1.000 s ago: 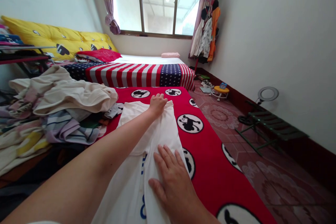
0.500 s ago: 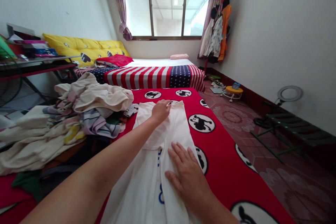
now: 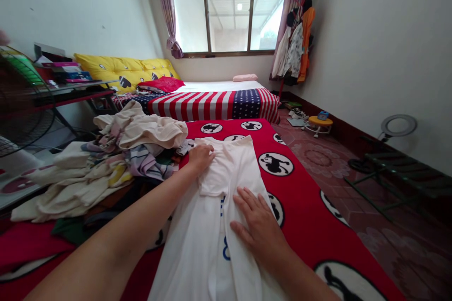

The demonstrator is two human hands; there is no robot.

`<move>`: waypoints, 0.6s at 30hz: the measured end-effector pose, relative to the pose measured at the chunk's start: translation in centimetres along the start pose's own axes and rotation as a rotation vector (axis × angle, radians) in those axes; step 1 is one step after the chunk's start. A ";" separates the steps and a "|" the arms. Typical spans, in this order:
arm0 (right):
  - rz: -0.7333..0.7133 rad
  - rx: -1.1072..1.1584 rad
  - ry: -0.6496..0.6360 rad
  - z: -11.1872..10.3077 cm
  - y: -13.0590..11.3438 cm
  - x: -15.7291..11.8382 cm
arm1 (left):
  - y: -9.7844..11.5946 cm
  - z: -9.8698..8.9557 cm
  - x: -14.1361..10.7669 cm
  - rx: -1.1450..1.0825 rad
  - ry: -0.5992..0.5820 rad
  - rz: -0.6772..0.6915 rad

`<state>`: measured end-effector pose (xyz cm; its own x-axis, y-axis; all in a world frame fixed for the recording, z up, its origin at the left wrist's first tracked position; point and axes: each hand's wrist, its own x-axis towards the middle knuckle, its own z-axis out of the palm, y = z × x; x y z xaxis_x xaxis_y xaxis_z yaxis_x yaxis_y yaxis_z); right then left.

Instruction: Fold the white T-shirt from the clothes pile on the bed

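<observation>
We note left hand (image 3: 201,158) flat on white shirt (image 3: 235,169) at 12 o'clock, no grip; right hand (image 3: 259,228) spread open at 1 o'clock. Shirt lies on red blanket (image 3: 303,225), top section folded over, lower length still flat. Clothes heap (image 3: 137,134) at 10 o'clock remains loose.

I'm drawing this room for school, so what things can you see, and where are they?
white T-shirt: 1, white with blue print, on the red blanket
red blanket: 1, red with black-and-white circles, under the shirt
clothes heap: 1, mixed colours, left of the shirt
striped bedspread: 1, red, white and blue, beyond the red blanket
yellow cushion: 1, yellow, along the left wall
red pillow: 1, red, before the yellow cushion
pink pillow: 1, pink, below the window
window: 1, brown frame, far wall
curtains: 2, pink, beside the window
stool: 1, yellow, on the floor
ring light: 1, white, by the right wall
left hand: 1, bare, on the shirt's top
right hand: 1, bare, on the shirt's middle
</observation>
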<state>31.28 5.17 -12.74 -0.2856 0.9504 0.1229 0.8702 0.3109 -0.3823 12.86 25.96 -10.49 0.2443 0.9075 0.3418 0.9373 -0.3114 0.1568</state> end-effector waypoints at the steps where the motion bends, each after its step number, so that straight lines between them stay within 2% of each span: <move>1: -0.005 0.001 0.008 0.0 0.0 0.0 | 0.0 -0.2 -0.2 0.006 0.006 0.006; 4: -0.019 0.012 0.031 0.0 0.1 0.0 | -0.5 -1.0 -1.9 -0.004 0.023 0.060; 6: -0.027 0.013 0.037 0.1 0.2 0.0 | -1.2 -1.7 -4.1 -0.048 0.012 0.145; 10: -0.039 -0.004 0.050 0.3 0.3 0.0 | -2.5 -3.9 -11.0 -0.188 -0.073 0.315; 14: -0.044 -0.062 0.054 0.5 0.0 0.1 | -3.2 -6.5 -18.2 -0.314 -0.211 0.362; 18: -0.033 -0.141 0.018 0.5 -0.7 -0.4 | -3.5 -8.8 -23.1 -0.378 -0.337 0.406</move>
<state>30.57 4.60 -12.94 -0.3090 0.9391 0.1504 0.9086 0.3382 -0.2450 1.78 3.62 -10.79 0.6833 0.7161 0.1426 0.6166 -0.6706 0.4125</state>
